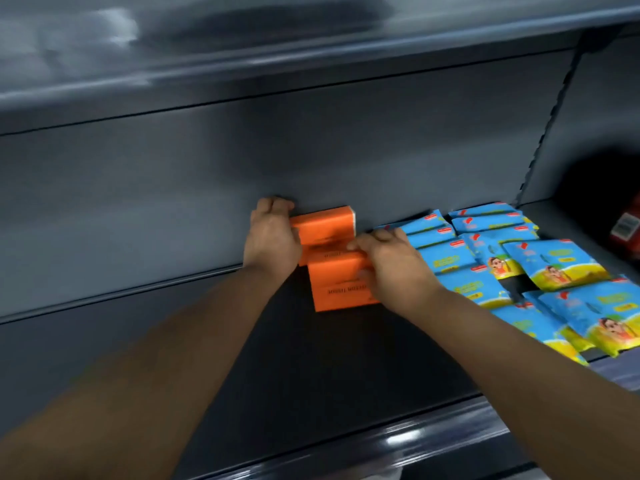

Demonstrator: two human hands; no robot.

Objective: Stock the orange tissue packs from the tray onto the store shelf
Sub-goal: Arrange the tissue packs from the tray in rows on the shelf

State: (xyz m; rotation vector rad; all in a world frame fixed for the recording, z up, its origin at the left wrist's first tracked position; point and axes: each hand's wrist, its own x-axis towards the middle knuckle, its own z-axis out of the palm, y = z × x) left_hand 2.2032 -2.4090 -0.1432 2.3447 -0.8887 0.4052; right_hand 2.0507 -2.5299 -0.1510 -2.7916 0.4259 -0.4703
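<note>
Head view: two bare hands hold orange rectangular tissue packs (pixel 325 225) on a dark grey metal shelf (pixel 311 358).
The left hand (pixel 272 233) curls its fingers round the left end of the rear pack, which lies against the back panel (pixel 207 168); the right hand (pixel 391 268) grips the front pack (pixel 336 289), fingers curled over it. Overlapping blue-and-yellow plastic sachets (pixel 519 271) crowd in just beside the right hand; a red packet (pixel 627 230) lies far right.

Dark grey metal shelf (pixel 346 358) across lower centre. Grey back panel (pixel 173 185) behind it, one seam running across. Upper shelf (pixel 242 39) overhead, glare at upper left (blurred). Slotted upright (pixel 550 126) at right. Glossy front rail (pixel 415 441) along bottom edge.
</note>
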